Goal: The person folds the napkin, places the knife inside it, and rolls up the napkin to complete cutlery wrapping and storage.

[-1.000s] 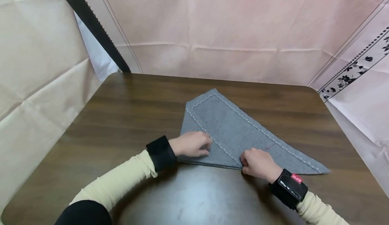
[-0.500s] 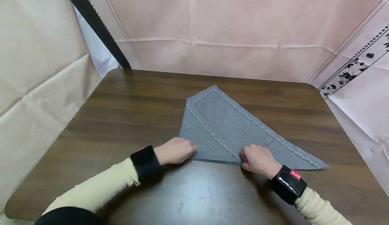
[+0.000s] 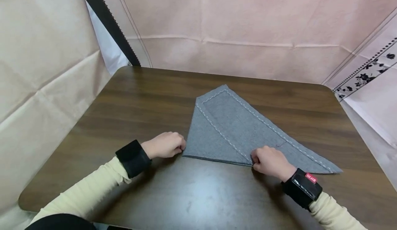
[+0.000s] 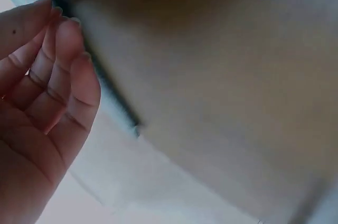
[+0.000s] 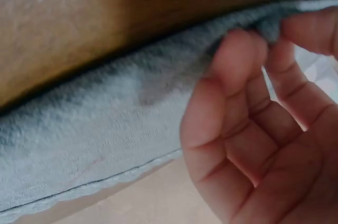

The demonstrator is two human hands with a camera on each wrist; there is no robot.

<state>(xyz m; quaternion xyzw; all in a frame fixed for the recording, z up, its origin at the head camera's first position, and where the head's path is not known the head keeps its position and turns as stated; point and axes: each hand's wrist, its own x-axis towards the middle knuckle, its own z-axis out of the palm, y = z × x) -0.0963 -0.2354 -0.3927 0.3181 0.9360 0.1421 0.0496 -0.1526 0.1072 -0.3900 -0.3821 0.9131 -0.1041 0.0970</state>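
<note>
A folded grey cloth (image 3: 226,126) with pale dashed stitching along its borders lies on the brown table, its far end pointed and its right end drawn out to a tip. My left hand (image 3: 165,145) is at its near left corner, thumb and fingertips brought together right at the edge; in the left wrist view the fingers (image 4: 66,60) meet beside the cloth's dark edge. With curled fingers my right hand (image 3: 271,161) pinches the near edge, where a stitched line ends. The right wrist view shows the thumb and fingertips on the cloth (image 5: 105,123).
The wood-patterned table (image 3: 149,92) has rounded corners and a bright glare patch in front of the cloth. Pale pinkish sheeting (image 3: 242,23) hangs behind the table, with a black strip (image 3: 108,23) at left and a floral band (image 3: 366,75) at right.
My left hand has drawn back leftward from on top of the cloth, along its near edge to the left corner. The right hand stays at the same spot on the edge.
</note>
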